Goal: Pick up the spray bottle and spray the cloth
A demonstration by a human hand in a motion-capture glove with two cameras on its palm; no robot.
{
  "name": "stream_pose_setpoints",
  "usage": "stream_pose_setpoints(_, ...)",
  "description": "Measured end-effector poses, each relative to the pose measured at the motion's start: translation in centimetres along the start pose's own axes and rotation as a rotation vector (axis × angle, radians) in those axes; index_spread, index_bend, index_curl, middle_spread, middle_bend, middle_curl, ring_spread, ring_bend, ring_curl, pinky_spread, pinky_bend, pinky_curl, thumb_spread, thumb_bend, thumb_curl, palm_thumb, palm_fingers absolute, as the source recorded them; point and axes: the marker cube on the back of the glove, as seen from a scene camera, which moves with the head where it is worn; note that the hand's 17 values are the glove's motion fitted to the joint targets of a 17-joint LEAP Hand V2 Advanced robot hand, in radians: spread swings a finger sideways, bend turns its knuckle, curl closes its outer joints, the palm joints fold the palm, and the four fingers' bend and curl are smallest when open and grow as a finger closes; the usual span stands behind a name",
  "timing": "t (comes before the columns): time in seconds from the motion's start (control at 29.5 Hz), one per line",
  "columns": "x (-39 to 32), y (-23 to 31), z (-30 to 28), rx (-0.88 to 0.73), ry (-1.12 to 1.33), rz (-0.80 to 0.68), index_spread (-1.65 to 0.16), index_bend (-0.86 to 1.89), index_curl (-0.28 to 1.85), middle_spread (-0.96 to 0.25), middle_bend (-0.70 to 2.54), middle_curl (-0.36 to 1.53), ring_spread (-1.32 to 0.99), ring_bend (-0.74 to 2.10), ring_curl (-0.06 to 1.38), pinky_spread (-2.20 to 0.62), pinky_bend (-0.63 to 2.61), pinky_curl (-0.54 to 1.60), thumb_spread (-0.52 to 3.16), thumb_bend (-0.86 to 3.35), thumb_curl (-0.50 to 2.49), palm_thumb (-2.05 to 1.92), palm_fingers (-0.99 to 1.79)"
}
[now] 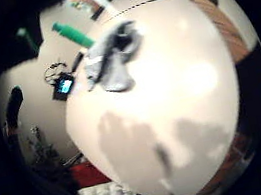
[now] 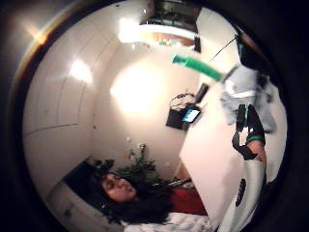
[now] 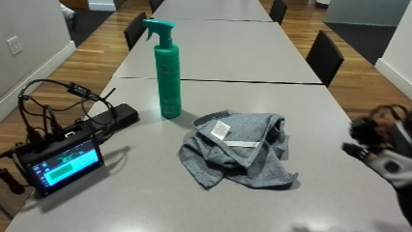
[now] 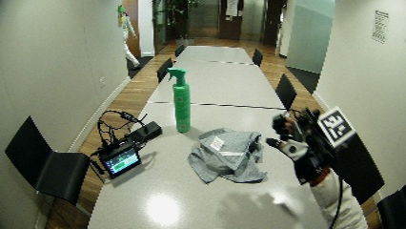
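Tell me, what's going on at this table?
A person is about to spray a cloth. A tall green spray bottle stands upright on the long grey table, and a crumpled grey cloth lies beside it. Neither is being touched. The person's gloved right hand hangs in the air off to the side of the cloth, holding nothing. A small lit screen with cables sits near the table's edge.

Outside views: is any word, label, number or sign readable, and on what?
None is readable.
Spray bottle: print on its body, blurred.
Cloth: white tag, too small to read.
Monitor: green screen text, too small.
Wall notice: blurred.
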Motion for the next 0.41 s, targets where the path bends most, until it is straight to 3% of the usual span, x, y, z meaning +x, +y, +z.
stream_pose_setpoints(0.24,6.8,11.8,-5.6,0.317,0.34,-0.011,-0.23,0.15,0.37,0.01,0.26,0.44,-0.07,0.37,0.42,-0.09,0.4,0.37,0.78,-0.02,0.67,1.22,0.93)
stream_pose_setpoints(0.41,9.1,15.2,-6.0,0.472,0.42,-0.036,-0.22,0.14,0.38,0.0,0.28,0.46,-0.07,0.38,0.45,-0.12,0.4,0.4,0.75,-0.03,0.67,1.2,0.93)
